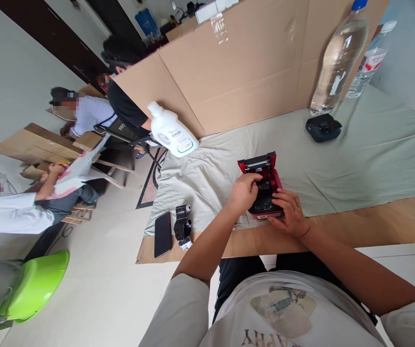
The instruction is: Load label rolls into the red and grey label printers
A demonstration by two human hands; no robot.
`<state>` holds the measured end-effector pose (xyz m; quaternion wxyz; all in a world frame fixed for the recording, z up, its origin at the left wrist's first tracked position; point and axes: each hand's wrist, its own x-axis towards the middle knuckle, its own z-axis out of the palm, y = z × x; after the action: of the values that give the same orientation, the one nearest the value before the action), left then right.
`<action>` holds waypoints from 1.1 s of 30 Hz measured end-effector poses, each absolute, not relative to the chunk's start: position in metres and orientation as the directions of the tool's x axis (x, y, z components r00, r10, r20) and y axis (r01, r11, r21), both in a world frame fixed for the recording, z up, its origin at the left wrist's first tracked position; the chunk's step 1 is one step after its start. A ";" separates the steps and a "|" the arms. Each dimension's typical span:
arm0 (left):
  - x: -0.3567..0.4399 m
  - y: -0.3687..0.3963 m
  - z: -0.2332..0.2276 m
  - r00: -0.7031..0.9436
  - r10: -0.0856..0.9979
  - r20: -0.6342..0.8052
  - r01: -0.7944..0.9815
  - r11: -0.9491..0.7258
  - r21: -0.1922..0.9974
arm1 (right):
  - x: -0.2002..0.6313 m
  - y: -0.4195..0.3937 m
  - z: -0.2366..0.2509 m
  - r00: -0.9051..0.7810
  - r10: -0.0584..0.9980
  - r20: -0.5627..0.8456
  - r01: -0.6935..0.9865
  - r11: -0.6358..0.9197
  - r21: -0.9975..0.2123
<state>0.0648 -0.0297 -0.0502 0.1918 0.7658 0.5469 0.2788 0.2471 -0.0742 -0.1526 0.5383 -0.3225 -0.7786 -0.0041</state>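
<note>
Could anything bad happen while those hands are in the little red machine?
Maybe. The left hand has fingers inside the open red printer, so they might get pinched if its lid drops. The right hand holds it near the table edge, so it might slide off.

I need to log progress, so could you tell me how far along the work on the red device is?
Done: the red device lies on the cloth with its lid open. In hand: the left hand reaches into its open compartment while the right hand steadies the near end. Left: the lid is not yet closed, and a black part beside the phone lies untouched.
</note>
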 end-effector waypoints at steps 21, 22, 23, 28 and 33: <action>0.098 -0.005 -0.045 0.316 0.941 -0.117 0.910 -0.266 0.318 | 0.253 -0.073 -0.154 -0.153 0.540 0.828 0.513 0.759 -0.401; 0.095 -0.010 -0.045 0.317 0.945 -0.083 0.881 -0.261 0.394 | 0.254 -0.073 -0.154 -0.141 0.550 0.823 0.514 0.752 -0.414; 0.091 -0.015 -0.045 0.316 0.948 -0.045 0.840 -0.257 0.478 | 0.255 -0.072 -0.154 -0.136 0.557 0.819 0.512 0.748 -0.423; 0.042 -0.045 -0.040 0.247 0.962 0.114 0.394 -0.207 0.896 | 0.255 -0.071 -0.152 -0.164 0.565 0.809 0.487 0.759 -0.431; -0.054 -0.064 -0.031 0.257 0.961 -0.099 0.375 -0.005 0.927 | 0.254 -0.070 -0.150 -0.186 0.569 0.801 0.475 0.766 -0.434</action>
<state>-0.0544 -0.0637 -0.0313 0.4716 0.6373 0.5243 0.3107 0.2539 -0.0698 -0.1505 0.5402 -0.3395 -0.7688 0.0435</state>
